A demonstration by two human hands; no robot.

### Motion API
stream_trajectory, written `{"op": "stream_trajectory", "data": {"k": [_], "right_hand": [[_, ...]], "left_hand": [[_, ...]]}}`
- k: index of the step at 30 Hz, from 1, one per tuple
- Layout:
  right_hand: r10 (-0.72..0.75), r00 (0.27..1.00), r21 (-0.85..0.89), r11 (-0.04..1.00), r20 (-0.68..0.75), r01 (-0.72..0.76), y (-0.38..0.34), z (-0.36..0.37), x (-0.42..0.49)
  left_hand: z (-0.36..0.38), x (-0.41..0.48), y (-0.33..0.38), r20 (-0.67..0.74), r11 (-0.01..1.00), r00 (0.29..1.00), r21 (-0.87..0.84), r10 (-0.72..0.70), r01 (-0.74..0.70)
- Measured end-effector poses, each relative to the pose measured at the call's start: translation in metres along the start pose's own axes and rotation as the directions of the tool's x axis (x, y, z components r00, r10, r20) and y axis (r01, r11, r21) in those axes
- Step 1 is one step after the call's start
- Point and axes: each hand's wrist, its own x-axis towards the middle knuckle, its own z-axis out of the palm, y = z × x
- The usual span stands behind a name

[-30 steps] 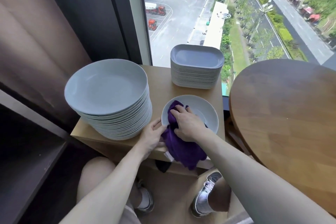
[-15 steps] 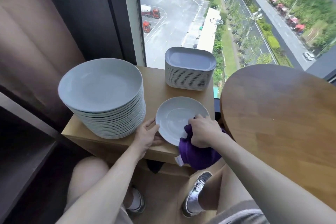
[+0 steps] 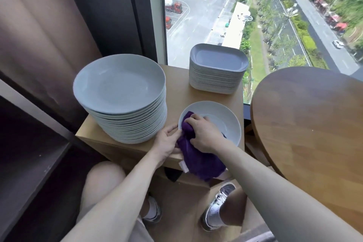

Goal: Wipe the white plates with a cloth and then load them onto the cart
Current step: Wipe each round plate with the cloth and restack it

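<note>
A single white round plate (image 3: 222, 116) lies on the small wooden stand (image 3: 176, 92) near its front right corner. My right hand (image 3: 204, 133) presses a purple cloth (image 3: 200, 161) into the plate's left half; the cloth's lower part hangs over the stand's front edge. My left hand (image 3: 167, 143) rests at the plate's near-left rim, fingers against plate and cloth. To the left stands a tall stack of large round white plates (image 3: 121, 92). A stack of rounded-square white plates (image 3: 216, 68) sits at the back right.
A round wooden table (image 3: 310, 124) stands close on the right. A window (image 3: 216, 6) lies behind the stand, a brown curtain (image 3: 39, 35) and dark shelf on the left. My knees and shoes (image 3: 218, 208) are below the stand.
The right hand swept the cloth from the plate's near-right rim, where it was half a second ago, back onto the plate's left half. The left hand stayed at the rim.
</note>
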Motion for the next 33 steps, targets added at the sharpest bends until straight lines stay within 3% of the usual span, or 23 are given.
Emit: {"op": "stream_trajectory", "data": {"k": [3,7,10,13,19,25,33], "right_hand": [[0.032,0.997,-0.117,0.992,-0.076,-0.041,0.011,-0.001,0.013],[0.222,0.968,-0.234,0.941,-0.113,-0.244,0.037,-0.017,0.013],[0.309,0.948,-0.361,0.877,-0.081,-0.317,0.046,-0.024,0.003],[0.349,0.937,-0.37,0.869,-0.014,-0.329,0.044,-0.019,-0.009],[0.245,0.969,-0.208,0.951,0.043,-0.231,0.031,-0.007,-0.033],[0.0,0.999,0.049,0.999,0.05,-0.002,-0.003,0.005,-0.023],[-0.003,0.996,-0.105,0.994,-0.088,-0.006,0.004,0.006,0.016]], "left_hand": [[-0.001,0.003,-0.002,-0.01,1.0,1.0,0.017,-0.017,0.017],[0.0,0.005,-0.007,-0.022,1.0,1.0,-0.001,-0.016,0.016],[-0.002,0.005,-0.007,-0.038,1.0,0.999,-0.018,-0.02,0.019],[0.0,0.004,-0.006,-0.027,0.999,0.999,-0.033,-0.02,0.019],[0.0,0.001,0.0,-0.007,1.0,1.0,-0.022,-0.007,0.006],[0.0,0.0,-0.002,0.01,1.0,1.0,-0.018,0.016,-0.015],[0.0,0.003,-0.006,-0.017,0.999,1.0,-0.037,0.023,-0.024]]}}
